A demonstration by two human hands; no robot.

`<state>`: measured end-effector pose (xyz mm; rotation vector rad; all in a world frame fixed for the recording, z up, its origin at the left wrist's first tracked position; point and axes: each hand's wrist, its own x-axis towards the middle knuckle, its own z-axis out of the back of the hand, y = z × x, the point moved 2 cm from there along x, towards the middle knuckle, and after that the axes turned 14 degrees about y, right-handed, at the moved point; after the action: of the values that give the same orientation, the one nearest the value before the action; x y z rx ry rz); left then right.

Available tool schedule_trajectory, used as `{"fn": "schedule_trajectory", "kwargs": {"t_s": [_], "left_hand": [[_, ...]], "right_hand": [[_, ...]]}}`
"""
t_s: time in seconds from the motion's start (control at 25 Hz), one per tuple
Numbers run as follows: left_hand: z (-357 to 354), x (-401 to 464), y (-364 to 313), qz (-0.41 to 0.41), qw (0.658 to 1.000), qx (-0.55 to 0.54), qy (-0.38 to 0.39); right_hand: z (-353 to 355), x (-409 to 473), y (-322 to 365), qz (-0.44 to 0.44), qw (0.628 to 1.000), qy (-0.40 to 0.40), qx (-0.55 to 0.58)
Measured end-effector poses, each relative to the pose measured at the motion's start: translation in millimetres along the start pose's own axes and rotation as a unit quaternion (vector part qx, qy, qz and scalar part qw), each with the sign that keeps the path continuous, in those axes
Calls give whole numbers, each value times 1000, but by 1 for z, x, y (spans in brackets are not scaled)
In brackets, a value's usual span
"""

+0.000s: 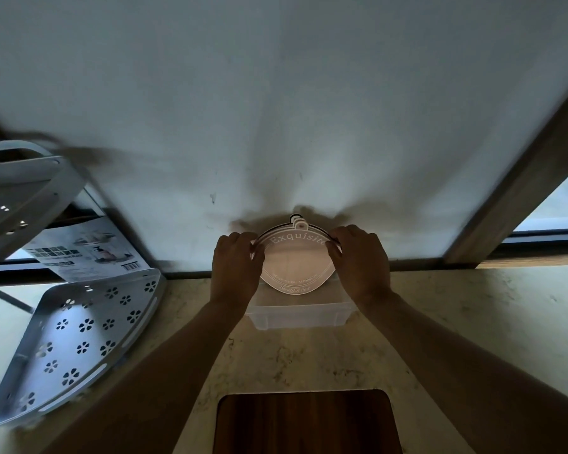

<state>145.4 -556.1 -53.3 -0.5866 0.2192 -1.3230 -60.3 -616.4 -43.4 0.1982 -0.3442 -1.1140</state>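
A stack of thin, rounded translucent boards (pixel 297 262), pale pink with white lettering and a hanging tab on top, stands upright in a clear plastic box (pixel 299 314) on the marble counter. My left hand (pixel 235 267) grips the stack's left edge. My right hand (pixel 361 262) grips its right edge. The fingertips of both hands curl over the rim near the top. The boards lean close to the frosted window pane behind them; their lower edge is hidden inside the box.
A white perforated corner shelf rack (pixel 76 339) with flower cut-outs stands at the left, a printed leaflet (pixel 82 249) behind it. A dark wooden board (pixel 305 424) lies at the counter's near edge. A wooden window frame (pixel 518 181) rises at the right.
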Motion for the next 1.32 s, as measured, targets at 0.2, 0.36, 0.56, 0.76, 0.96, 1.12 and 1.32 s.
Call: {"fn": "schedule_trajectory", "kwargs": {"t_s": [0.2, 0.36, 0.56, 0.76, 0.96, 1.12, 1.32], "left_hand": [[-2, 2, 2, -23, 1000, -6, -7], [0, 1, 0, -28, 1000, 7, -8], [2, 0, -4, -48, 998, 44, -10], [1, 1, -2, -46, 998, 32, -11], [3, 0, -4, -45, 999, 26, -11], [3, 1, -3, -47, 998, 25, -10], [2, 2, -1, -41, 999, 30, 2]], "right_hand": [[-3, 3, -2, 8, 1000, -19, 10], [-1, 0, 1, 20, 999, -32, 27], [2, 3, 3, 62, 998, -30, 12], [-2, 18, 15, 120, 988, -33, 94], [-6, 32, 15, 146, 970, -67, 181], [-4, 38, 14, 161, 953, -55, 249], [-8, 41, 17, 161, 955, -64, 239]]}}
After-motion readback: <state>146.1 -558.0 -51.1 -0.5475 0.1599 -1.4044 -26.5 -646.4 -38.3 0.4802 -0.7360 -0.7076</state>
